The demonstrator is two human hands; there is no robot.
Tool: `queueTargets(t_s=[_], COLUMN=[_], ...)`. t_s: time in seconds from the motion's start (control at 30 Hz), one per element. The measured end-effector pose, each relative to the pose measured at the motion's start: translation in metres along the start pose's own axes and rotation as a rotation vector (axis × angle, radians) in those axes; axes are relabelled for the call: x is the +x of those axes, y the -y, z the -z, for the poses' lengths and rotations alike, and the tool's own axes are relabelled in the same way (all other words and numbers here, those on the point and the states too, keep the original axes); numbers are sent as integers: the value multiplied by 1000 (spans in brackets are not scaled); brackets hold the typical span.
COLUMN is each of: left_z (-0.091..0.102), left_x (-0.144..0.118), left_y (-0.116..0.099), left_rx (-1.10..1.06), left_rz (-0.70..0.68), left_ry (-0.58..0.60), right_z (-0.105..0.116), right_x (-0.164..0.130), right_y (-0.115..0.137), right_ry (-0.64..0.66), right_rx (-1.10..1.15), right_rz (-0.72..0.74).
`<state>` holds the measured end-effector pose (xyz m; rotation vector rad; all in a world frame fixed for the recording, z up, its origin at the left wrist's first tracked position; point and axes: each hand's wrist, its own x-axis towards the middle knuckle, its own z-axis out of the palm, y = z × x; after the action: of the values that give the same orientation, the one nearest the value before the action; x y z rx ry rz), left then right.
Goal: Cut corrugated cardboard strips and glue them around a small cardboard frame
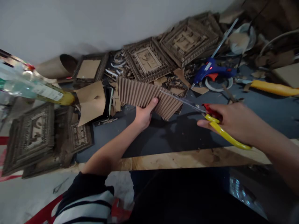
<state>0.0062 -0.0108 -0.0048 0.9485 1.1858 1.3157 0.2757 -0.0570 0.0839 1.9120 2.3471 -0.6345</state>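
Note:
My left hand (145,114) grips a piece of corrugated cardboard (137,92) by its lower edge, thumb on the ridged face. In my right hand (235,121) are scissors (224,133) with yellow and red handles, fingers wrapped round them. The blades reach left to the cardboard's upper right part and lie along its ridges' top side. Whether they are parted there is too blurred to tell. Behind the cardboard, a small frame piece (177,90) and scraps are partly hidden.
Framed cardboard reliefs (149,60) lean at the back, with others (35,130) stacked at left. A blue glue gun (210,72), a tape roll (219,84) and a yellow-handled tool (273,88) lie at right. Bottles (30,84) stand at far left. A wooden strip (168,160) forms the near table edge.

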Motion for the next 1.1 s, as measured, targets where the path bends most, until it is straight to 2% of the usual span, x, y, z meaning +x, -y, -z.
queueTargets(t_s=[0.1,0.2,0.3,0.47,0.67,0.93,1.1], left_z=[-10,-19,-23,-14,-1,1,3], left_x=[-12,-22,-26,-24,-15,-10,-9], left_y=[3,3,3,2,1,6,7], left_rx=[-74,-73,-62,-48,-36,-45,-24], left_rz=[29,66,80,20,-65,-109,-87], left_ry=[-69,-2,48,-36,-162,-116,-106], right_z=[4,11,19,13,4,9,7], right_x=[-7,-12,-11,5,25,28,31], right_y=[-9,-16,-18,-11,-2,-4,-10], right_ry=[47,71,123,206,167,123,121], right_rx=[24,2,-48,-65,-115,-197,-151], right_rz=[47,98,67,88,104,71,135])
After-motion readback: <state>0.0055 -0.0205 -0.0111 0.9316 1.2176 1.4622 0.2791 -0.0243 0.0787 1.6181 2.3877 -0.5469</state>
